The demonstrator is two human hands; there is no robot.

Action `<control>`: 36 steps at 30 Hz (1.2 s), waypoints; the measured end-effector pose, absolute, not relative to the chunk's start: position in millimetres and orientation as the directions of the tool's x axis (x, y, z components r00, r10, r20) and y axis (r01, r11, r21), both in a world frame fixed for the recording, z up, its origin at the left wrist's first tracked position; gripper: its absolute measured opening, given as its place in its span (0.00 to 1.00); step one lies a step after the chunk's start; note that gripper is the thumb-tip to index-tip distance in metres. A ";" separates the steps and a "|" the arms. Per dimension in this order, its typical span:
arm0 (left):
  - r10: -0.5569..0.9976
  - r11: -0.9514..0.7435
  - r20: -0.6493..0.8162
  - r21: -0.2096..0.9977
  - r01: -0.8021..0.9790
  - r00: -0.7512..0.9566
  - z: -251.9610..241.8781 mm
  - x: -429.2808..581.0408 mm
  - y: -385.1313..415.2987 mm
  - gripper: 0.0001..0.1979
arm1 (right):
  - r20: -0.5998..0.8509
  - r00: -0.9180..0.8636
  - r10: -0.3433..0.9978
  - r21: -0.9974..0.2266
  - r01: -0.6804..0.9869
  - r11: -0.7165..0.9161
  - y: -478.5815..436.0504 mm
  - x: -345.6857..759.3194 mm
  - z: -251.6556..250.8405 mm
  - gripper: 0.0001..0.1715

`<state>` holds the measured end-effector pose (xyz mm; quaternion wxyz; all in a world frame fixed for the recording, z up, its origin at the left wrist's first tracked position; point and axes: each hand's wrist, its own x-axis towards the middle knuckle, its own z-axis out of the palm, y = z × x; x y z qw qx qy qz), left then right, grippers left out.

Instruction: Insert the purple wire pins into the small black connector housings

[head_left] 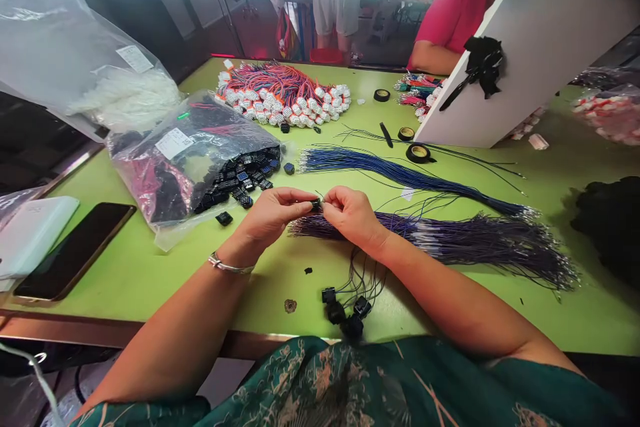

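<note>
Near the middle of the green table, my left hand (pixel 280 211) pinches a small black connector housing (pixel 315 204) between thumb and fingers. Close against it is my right hand (pixel 350 213), fingers pressed together on a thin dark wire (pixel 320 195) at the housing; how far the wire sits in it cannot be made out. Under my hands lies a bundle of dark purple wires (pixel 480 240) with metal ends. Several black connectors with wires (pixel 353 310) rest near the front edge. Loose black housings (pixel 245 177) spill from a clear plastic bag (pixel 165 180) on the left.
Blue wires (pixel 390 170) lie beyond my hands, with black tape rolls (pixel 418 153) behind. Orange wires with white connectors (pixel 285 97) are piled at the back. A phone (pixel 75 250) lies left. A white panel (pixel 525 47) stands right; a person in a red sleeve (pixel 453 10) sits behind it.
</note>
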<state>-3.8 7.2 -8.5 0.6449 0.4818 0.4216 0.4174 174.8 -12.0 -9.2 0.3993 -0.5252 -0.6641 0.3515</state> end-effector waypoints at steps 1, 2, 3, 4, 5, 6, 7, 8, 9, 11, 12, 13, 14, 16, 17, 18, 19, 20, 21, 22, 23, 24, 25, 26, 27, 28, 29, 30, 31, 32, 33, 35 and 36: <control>0.939 0.154 -0.115 0.983 -0.097 0.324 -5.2 -8.2 7.3 0.11 | 0.096 -0.180 0.979 -0.902 0.401 0.162 -10.5 180.0 -1.5 0.04; 0.926 0.112 -0.082 0.992 -0.060 0.369 -0.7 -13.0 7.0 0.10 | 0.017 -0.278 0.960 -0.914 0.385 0.128 -8.8 186.7 7.1 0.05; 0.896 0.067 -0.049 0.997 -0.026 0.441 4.9 -17.6 6.3 0.09 | -0.044 -0.387 0.921 -0.925 0.364 0.109 -6.9 194.3 16.0 0.08; 0.845 0.024 -0.022 1.000 0.003 0.534 11.1 -21.2 4.8 0.08 | -0.084 -0.460 0.884 -0.928 0.359 0.099 -4.9 201.9 24.3 0.11; 0.771 -0.017 0.001 1.000 0.019 0.637 17.4 -23.4 2.6 0.07 | -0.094 -0.476 0.875 -0.923 0.370 0.102 -3.1 208.7 31.1 0.14; 0.677 -0.054 0.011 0.998 0.036 0.736 23.2 -23.7 -0.6 0.06 | -0.091 -0.468 0.879 -0.900 0.416 0.129 -1.8 213.6 35.6 0.15; 0.579 -0.088 0.015 0.995 0.044 0.815 28.2 -21.7 -4.8 0.07 | -0.096 -0.478 0.873 -0.860 0.481 0.169 -1.0 216.0 37.4 0.14; 0.481 -0.115 0.013 0.992 0.048 0.877 31.9 -17.4 -9.9 0.08 | -0.098 -0.484 0.870 -0.810 0.546 0.212 -0.8 215.6 36.1 0.14; 0.384 -0.132 0.008 0.990 0.046 0.923 34.2 -11.2 -15.8 0.09 | -0.104 -0.486 0.868 -0.753 0.608 0.250 -1.2 212.4 31.8 0.13; 0.263 -0.102 0.014 0.995 0.014 0.965 35.5 4.6 -28.8 0.11 | -0.094 -0.455 0.885 -0.641 0.708 0.296 -2.8 199.8 17.3 0.11; 0.230 -0.072 0.008 0.997 0.009 0.973 35.2 12.6 -35.1 0.12 | -0.085 -0.429 0.899 -0.578 0.757 0.306 -3.7 192.2 8.9 0.10; 0.197 -0.048 -0.001 0.999 0.010 0.981 35.0 19.3 -40.6 0.12 | -0.071 -0.425 0.902 -0.527 0.784 0.328 -4.4 184.9 1.2 0.08; 0.165 -0.039 -0.021 0.999 0.028 0.986 35.3 23.8 -44.6 0.12 | -0.037 -0.431 0.902 -0.503 0.788 0.356 -5.0 178.7 -5.0 0.07; 0.111 -0.051 -0.082 0.995 0.088 0.990 38.4 22.9 -46.8 0.14 | 0.038 -0.430 0.902 -0.500 0.774 0.389 -5.6 171.6 -10.8 0.08; 0.114 -0.066 -0.118 0.990 0.126 0.986 41.1 16.2 -44.5 0.15 | 0.066 -0.411 0.909 -0.515 0.766 0.384 -5.7 170.6 -10.3 0.09; 0.160 -0.088 -0.155 0.981 0.170 0.975 44.0 5.2 -40.0 0.15 | 0.082 -0.377 0.923 -0.536 0.764 0.360 -5.8 171.0 -8.1 0.09; 0.252 -0.113 -0.189 0.968 0.222 0.949 46.7 -9.9 -33.6 0.13 | 0.098 -0.340 0.935 -0.561 0.757 0.334 -6.0 172.1 -4.6 0.08; 0.416 -0.138 -0.214 0.946 0.294 0.884 48.7 -28.1 -25.9 0.11 | 0.106 -0.314 0.944 -0.600 0.736 0.312 -6.5 173.4 -0.5 0.08; 0.631 -0.160 -0.211 0.906 0.392 0.746 49.7 -48.0 -17.3 0.07 | 0.109 -0.307 0.945 -0.648 0.699 0.302 -7.4 174.3 3.6 0.07; 0.838 -0.156 -0.149 0.856 0.492 0.525 49.2 -67.7 -8.4 0.04 | 0.112 -0.300 0.947 -0.688 0.664 0.292 -8.8 174.6 7.3 0.07; 0.965 -0.102 -0.066 0.797 0.596 0.253 47.3 -85.4 0.3 0.01 | 0.112 -0.294 0.949 -0.728 0.626 0.279 -10.6 174.0 10.1 0.06; 1.000 -0.023 0.018 0.742 0.670 0.015 43.9 -99.5 8.4 0.01 | 0.111 -0.290 0.951 -0.763 0.589 0.269 -12.7 172.8 11.8 0.06; 0.986 0.057 0.074 0.698 0.714 -0.150 39.3 -108.7 15.4 0.02 | 0.112 -0.287 0.951 -0.789 0.556 0.260 -14.6 171.0 12.5 0.06; 0.977 0.100 0.078 0.647 0.755 -0.197 33.8 -112.7 21.1 0.03 | 0.115 -0.285 0.952 -0.809 0.530 0.256 -16.2 169.2 12.0 0.06; 0.978 0.118 0.070 0.594 0.796 -0.197 27.9 -111.9 25.2 0.04 | 0.121 -0.285 0.951 -0.820 0.511 0.258 -17.2 167.5 10.6 0.06; 0.982 0.110 0.067 0.548 0.829 -0.175 21.7 -107.2 27.8 0.05 | 0.131 -0.285 0.950 -0.824 0.502 0.264 -17.5 166.3 8.6 0.06; 0.988 0.081 0.071 0.507 0.858 -0.136 15.7 -100.0 29.3 0.06 | 0.142 -0.279 0.950 -0.825 0.497 0.270 -17.1 165.7 5.9 0.07; 0.993 0.041 0.082 0.468 0.883 -0.090 10.0 -91.8 29.9 0.06 | 0.151 -0.270 0.951 -0.825 0.495 0.272 -16.0 165.8 2.9 0.07; 0.995 0.005 0.090 0.425 0.905 -0.048 4.8 -84.0 30.0 0.06 | 0.155 -0.259 0.953 -0.829 0.491 0.268 -14.2 166.4 -0.2 0.07; 0.996 -0.026 0.094 0.378 0.925 -0.010 0.4 -77.6 30.1 0.05 | 0.153 -0.248 0.957 -0.836 0.484 0.259 -12.1 167.4 -3.5 0.08; 0.996 -0.053 0.091 0.330 0.942 0.024 -3.2 -73.1 30.4 0.05 | 0.145 -0.239 0.960 -0.845 0.475 0.246 -9.7 168.7 -6.7 0.08; 0.994 -0.088 0.082 0.253 0.964 0.070 -6.9 -69.8 31.6 0.06 | 0.122 -0.225 0.967 -0.865 0.454 0.215 -5.0 171.4 -12.7 0.08; 0.993 -0.102 0.086 0.242 0.965 0.083 -6.9 -70.0 32.5 0.06 | 0.111 -0.215 0.970 -0.874 0.443 0.198 -3.0 172.8 -15.3 0.08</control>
